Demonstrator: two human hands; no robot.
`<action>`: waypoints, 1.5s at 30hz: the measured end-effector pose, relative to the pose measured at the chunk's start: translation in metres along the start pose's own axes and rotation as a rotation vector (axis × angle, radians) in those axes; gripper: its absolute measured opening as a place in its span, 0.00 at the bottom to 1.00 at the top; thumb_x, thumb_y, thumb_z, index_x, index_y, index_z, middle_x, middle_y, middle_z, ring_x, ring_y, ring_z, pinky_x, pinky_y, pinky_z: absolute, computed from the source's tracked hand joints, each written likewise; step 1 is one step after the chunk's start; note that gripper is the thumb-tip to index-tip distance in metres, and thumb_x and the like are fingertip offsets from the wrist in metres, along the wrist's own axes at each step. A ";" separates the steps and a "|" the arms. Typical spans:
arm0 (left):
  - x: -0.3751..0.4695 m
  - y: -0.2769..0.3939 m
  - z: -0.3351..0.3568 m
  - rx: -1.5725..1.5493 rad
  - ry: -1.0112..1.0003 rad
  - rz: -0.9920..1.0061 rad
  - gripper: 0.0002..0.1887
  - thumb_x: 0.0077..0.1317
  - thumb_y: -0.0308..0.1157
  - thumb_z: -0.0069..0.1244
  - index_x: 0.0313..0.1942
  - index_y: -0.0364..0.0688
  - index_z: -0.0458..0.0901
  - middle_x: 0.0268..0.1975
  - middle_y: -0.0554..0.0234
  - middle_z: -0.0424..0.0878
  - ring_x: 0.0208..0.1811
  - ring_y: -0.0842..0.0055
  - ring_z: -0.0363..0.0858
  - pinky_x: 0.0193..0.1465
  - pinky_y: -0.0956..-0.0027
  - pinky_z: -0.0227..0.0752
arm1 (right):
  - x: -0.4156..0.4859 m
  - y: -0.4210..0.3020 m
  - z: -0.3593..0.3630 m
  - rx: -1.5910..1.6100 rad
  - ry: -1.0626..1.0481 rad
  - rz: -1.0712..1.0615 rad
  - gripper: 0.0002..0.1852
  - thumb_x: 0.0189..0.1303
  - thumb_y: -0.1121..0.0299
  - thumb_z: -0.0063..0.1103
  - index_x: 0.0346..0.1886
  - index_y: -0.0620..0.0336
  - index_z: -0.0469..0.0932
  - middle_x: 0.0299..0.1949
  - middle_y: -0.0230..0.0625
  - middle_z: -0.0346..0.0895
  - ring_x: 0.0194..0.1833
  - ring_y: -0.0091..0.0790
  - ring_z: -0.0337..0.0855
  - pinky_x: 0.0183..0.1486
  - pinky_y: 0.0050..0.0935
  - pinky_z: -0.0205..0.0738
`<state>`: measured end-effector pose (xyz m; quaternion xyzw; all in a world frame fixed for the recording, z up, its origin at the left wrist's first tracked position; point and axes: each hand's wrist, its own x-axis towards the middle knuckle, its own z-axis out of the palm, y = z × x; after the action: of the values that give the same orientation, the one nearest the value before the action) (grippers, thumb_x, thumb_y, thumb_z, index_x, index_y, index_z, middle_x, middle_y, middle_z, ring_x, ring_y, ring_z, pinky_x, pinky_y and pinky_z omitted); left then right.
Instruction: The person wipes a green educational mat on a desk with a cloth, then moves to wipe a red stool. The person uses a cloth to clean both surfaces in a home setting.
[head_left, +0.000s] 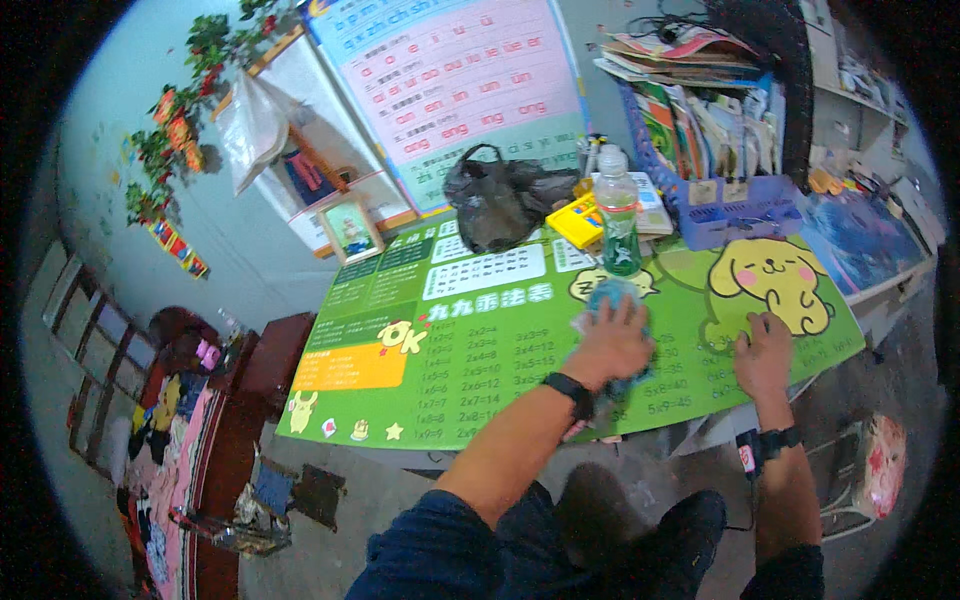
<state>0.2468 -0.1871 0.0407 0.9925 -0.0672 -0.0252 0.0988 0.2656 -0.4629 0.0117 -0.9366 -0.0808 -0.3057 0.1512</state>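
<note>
My left hand (613, 341) presses down on a bluish cloth (616, 294) that lies on the green printed desk mat (480, 367). Parts of the cloth show past the fingertips and beside the wrist; the rest is hidden under the palm. Just beyond the fingers stands a clear plastic bottle (620, 217) with a green lower part, upright. My right hand (765, 352) rests near the mat's front right part, below the printed yellow dog, its fingers slightly bent and apart, with nothing seen in them. Both wrists wear dark bands.
Along the back stand a framed picture (351, 227), a black plastic bag (491, 202), a yellow plastic case (577, 221) and a purple basket (739, 214) with books and papers. A cluttered blue-topped surface (862, 225) adjoins at right. A wire-framed object (847, 480) stands on the floor at lower right.
</note>
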 end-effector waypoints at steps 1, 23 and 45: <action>-0.006 0.011 0.001 0.025 -0.013 0.078 0.36 0.72 0.51 0.40 0.75 0.43 0.57 0.78 0.45 0.53 0.77 0.37 0.51 0.74 0.30 0.47 | 0.000 0.001 0.001 -0.002 0.014 -0.011 0.20 0.60 0.65 0.62 0.56 0.58 0.79 0.56 0.44 0.74 0.59 0.52 0.72 0.62 0.52 0.68; -0.256 -0.240 -0.035 0.142 0.254 -0.158 0.30 0.76 0.50 0.38 0.73 0.48 0.63 0.77 0.51 0.60 0.77 0.47 0.56 0.77 0.42 0.48 | 0.013 0.052 0.024 0.004 -0.031 -0.218 0.17 0.66 0.71 0.56 0.56 0.65 0.77 0.54 0.53 0.77 0.55 0.57 0.76 0.58 0.50 0.70; -0.396 -0.473 -0.052 0.168 0.435 -0.659 0.28 0.76 0.50 0.37 0.70 0.47 0.68 0.75 0.48 0.63 0.75 0.47 0.60 0.77 0.51 0.52 | 0.016 0.056 0.022 -0.004 -0.104 -0.116 0.16 0.70 0.68 0.54 0.57 0.63 0.77 0.56 0.50 0.77 0.59 0.53 0.75 0.64 0.48 0.68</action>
<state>-0.0813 0.3373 0.0117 0.9477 0.2752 0.1608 0.0161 0.3038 -0.5077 -0.0087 -0.9452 -0.1420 -0.2652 0.1269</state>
